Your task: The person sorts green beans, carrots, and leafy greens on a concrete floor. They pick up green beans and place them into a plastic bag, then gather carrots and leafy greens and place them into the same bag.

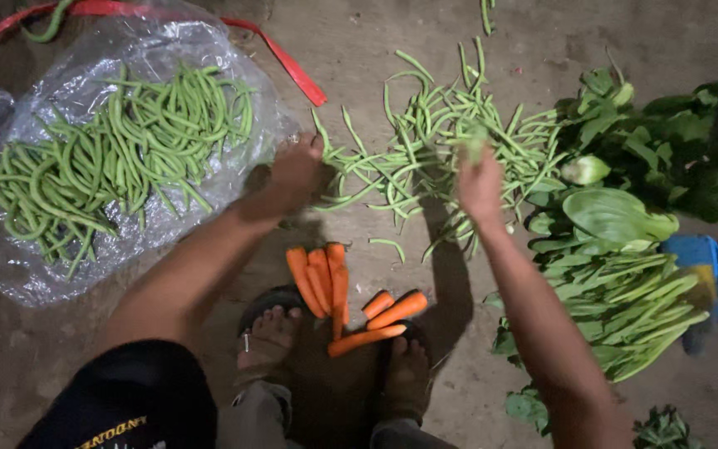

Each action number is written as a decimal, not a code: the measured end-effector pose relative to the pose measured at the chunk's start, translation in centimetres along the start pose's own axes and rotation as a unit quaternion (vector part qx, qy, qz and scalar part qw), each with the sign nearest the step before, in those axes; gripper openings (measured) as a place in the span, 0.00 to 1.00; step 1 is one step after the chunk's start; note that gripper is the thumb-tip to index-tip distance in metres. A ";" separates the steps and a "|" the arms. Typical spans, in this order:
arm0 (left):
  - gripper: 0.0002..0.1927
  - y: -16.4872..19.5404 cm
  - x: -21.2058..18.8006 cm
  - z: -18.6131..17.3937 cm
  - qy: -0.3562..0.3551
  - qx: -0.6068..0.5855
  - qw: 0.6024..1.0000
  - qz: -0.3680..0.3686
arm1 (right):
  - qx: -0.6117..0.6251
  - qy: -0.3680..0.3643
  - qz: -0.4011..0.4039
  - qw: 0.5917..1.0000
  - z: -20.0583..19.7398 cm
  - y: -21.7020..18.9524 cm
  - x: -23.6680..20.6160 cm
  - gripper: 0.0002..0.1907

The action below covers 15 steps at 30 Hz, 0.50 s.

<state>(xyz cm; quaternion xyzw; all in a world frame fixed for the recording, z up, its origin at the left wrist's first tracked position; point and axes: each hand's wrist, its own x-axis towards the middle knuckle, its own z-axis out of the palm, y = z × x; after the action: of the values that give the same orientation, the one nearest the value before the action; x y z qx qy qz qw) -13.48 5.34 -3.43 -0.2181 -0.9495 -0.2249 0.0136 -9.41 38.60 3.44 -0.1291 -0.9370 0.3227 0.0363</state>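
The loose beans (442, 145) lie scattered on the bare ground (376, 50), between the plastic sheet (10, 274) and the leafy greens (625, 249). The right hand (479, 187) is closed on a few beans, lifted above the pile's near edge. The left hand (297, 170) curls over the pile's left edge, just beside the sheet; its grip cannot be told. A second heap of beans (118, 150) covers the sheet. Carrots (334, 287) lie near the feet (272, 337), with open ground between them and the pile.
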 end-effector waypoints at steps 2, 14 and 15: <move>0.26 0.0 -0.4 0.2 0.004 0.098 0.995 0.012 | -0.078 -0.099 0.004 0.992 2.8 -1.0 -1.3 0.24; 0.13 -1.1 -1.8 -0.9 -0.001 0.043 0.999 0.031 | 0.152 -0.055 -0.179 0.971 2.4 -3.2 0.0 0.10; 0.12 -0.9 -1.9 -1.0 -0.026 0.052 0.998 0.009 | 0.176 -0.058 -0.177 0.967 1.6 -3.2 0.4 0.10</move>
<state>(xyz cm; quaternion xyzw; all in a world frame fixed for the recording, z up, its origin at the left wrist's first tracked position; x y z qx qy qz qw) -12.25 3.36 -3.13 -0.2318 -0.9580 -0.1690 0.0026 -10.70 35.34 4.09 0.0663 -0.8739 0.4777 0.0609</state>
